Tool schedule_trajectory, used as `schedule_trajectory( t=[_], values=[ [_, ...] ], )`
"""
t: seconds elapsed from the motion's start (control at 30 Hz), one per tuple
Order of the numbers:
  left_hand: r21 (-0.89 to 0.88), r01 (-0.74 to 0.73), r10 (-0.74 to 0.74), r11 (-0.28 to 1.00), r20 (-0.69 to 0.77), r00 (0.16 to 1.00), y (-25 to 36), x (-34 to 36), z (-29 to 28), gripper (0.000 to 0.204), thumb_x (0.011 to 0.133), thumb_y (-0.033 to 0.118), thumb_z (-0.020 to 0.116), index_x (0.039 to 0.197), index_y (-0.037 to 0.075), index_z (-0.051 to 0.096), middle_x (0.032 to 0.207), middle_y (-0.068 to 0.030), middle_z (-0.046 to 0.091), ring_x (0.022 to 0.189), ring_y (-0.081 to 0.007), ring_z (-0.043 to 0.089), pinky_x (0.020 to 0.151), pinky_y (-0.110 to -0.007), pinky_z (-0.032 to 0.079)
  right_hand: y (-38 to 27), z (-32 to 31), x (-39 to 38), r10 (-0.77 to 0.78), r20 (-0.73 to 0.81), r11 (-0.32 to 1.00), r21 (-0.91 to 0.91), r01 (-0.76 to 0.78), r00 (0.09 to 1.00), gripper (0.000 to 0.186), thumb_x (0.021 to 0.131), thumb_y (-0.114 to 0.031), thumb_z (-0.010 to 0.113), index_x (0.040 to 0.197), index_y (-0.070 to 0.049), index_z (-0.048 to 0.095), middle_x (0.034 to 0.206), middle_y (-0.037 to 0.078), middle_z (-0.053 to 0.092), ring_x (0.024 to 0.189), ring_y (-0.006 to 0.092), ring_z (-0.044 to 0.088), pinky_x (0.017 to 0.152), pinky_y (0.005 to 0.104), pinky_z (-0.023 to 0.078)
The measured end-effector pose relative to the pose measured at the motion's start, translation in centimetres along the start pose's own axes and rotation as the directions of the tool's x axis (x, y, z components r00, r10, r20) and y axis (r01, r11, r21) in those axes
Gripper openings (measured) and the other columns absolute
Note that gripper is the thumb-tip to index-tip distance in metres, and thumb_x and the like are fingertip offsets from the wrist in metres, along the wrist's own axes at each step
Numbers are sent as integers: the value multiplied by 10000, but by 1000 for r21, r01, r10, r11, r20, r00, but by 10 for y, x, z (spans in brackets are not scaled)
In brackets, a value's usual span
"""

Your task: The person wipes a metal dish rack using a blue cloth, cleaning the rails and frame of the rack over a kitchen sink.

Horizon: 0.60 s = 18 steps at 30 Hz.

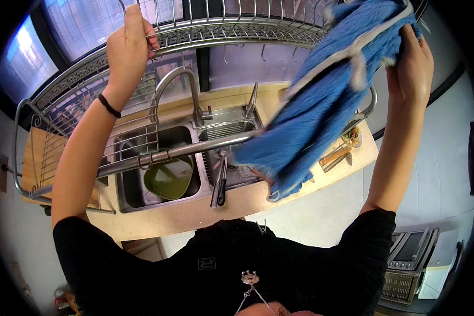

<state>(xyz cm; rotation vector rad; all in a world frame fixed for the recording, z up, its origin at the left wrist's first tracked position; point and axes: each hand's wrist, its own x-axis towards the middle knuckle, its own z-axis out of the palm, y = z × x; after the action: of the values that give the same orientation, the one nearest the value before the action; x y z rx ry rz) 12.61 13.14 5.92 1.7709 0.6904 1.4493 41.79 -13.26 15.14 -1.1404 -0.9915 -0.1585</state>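
Note:
My left hand [129, 50] is raised and closed on the upper rail of a steel dish rack [226, 37]. My right hand [408, 68], high at the right, grips a blue cloth with white trim [321, 121], which hangs down diagonally in front of the rack, slightly blurred. Its lower end hangs near a second blue cloth [295, 189] on the counter edge, partly hidden behind it.
Below is a double sink [129, 189] with a faucet [195, 100], green basin [168, 179] and black-handled utensils [221, 192]. Wooden boards [34, 147] stand left; a knife [337, 160] and small dish [353, 136] lie right. Steel appliances [408, 258] are at lower right.

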Motion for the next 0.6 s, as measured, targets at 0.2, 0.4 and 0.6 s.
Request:
schedule_trajectory(
  t=[0.2, 0.4, 0.6],
  values=[
    [17, 44, -44, 999, -18, 999, -8, 3, -8, 646, 1017, 536, 329, 652, 43, 533, 594, -34, 529, 549, -120, 540, 505, -258, 419, 42, 20, -57, 196, 666, 784, -547, 293, 720, 332, 874, -295, 682, 1050, -14, 666, 1110, 120, 649, 953, 233, 623, 866, 351, 491],
    [0, 99, -99, 995, -45, 994, -14, 3, -9, 593, 1028, 469, 337, 688, 43, 573, 578, -56, 535, 538, -151, 556, 514, -293, 443, 41, 0, -106, 246, 901, 801, -396, 449, 357, 759, 807, -471, 705, 1400, -61, 468, 1124, 152, 613, 1032, 338, 593, 892, 417, 466],
    [215, -153, 165, 965, -42, 985, -21, 7, -1, 617, 1052, 389, 324, 615, 27, 565, 497, -89, 538, 468, -239, 550, 504, -395, 450, 43, 34, -129, 17, 946, 629, -261, 732, 323, 573, 779, -382, 704, 1236, -64, 570, 952, 105, 620, 872, 304, 609, 723, 392, 487]
  ],
)
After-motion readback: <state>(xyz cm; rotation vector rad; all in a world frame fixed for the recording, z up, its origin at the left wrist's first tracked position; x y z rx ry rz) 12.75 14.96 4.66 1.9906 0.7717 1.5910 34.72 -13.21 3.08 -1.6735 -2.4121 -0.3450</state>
